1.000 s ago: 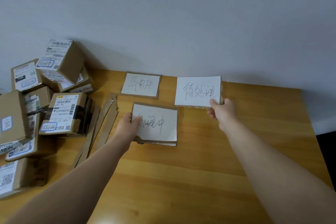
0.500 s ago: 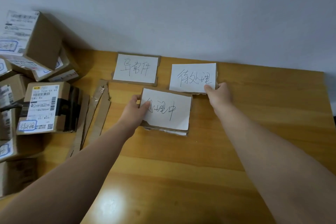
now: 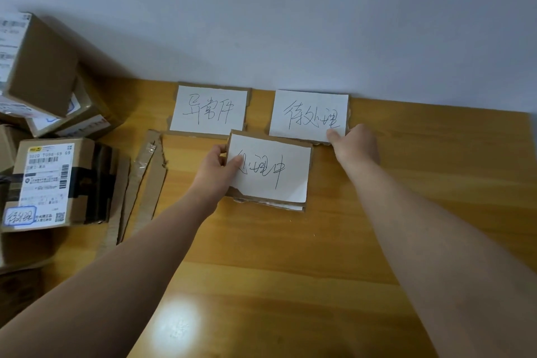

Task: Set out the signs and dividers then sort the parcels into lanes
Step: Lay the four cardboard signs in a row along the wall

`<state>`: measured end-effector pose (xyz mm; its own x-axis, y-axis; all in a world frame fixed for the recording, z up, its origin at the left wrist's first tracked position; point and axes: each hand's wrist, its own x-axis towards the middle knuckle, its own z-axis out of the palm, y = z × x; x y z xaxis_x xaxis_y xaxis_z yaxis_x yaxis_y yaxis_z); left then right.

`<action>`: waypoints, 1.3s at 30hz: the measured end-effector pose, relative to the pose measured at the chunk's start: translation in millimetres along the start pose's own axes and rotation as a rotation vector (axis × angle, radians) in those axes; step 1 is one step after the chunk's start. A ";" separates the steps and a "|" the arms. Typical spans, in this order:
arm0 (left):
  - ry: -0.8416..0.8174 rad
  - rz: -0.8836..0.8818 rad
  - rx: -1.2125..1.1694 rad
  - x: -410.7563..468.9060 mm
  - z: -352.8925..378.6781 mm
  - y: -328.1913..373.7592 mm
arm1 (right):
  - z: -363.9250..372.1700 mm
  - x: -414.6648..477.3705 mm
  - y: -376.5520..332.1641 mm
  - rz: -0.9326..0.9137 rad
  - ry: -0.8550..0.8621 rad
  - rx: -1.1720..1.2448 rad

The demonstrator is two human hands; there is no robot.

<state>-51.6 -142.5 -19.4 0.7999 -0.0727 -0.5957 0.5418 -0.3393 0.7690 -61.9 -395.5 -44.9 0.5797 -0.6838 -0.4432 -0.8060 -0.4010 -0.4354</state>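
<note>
Three cardboard signs with handwritten white paper lie on the wooden table [image 3: 290,270]. One sign [image 3: 209,110] rests flat at the back by the wall. To its right lies a second sign [image 3: 309,115], whose lower right corner is pinched by my right hand [image 3: 353,144]. My left hand [image 3: 216,170] grips the left edge of the nearer sign [image 3: 271,168], which sits on top of another card. Long cardboard divider strips [image 3: 145,177] lie left of my left hand. Parcels [image 3: 55,183] with shipping labels are piled at the left.
The white wall [image 3: 290,23] rises straight behind the table's back edge. A stack of parcels [image 3: 40,67] leans against it at the far left. The table's right edge [image 3: 530,154] is near the frame border.
My right hand has carried its sign back toward the wall and set it down beside the first sign. The left hand has shifted its sign slightly rightward and farther back. The view moved closer.
</note>
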 end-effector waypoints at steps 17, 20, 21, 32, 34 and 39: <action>0.073 -0.006 -0.100 -14.7 -9.9 11.2 | -12.5 -24.7 -17.6 -0.204 0.069 -0.009; 0.131 -0.006 -0.121 -18.3 -15.2 13.7 | -19.9 -38.0 -18.8 -0.281 0.003 0.085; 0.138 -0.006 -0.132 -21.7 -16.4 15.0 | -23.7 -44.4 -17.2 -0.307 -0.035 0.122; 0.027 0.030 -0.237 -77.9 21.7 35.9 | -72.6 -109.6 33.6 -0.221 -0.345 0.398; 0.021 0.071 -0.244 -92.4 34.1 40.4 | -81.9 -114.6 42.3 -0.196 -0.350 0.497; 0.043 0.144 -0.268 -124.1 63.2 43.6 | -102.4 -121.9 70.9 -0.234 -0.313 0.611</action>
<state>-143.6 -207.5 73.3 0.8808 -0.0600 -0.4698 0.4659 -0.0680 0.8822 -202.0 -403.0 58.4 0.8096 -0.3783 -0.4489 -0.4988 -0.0401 -0.8658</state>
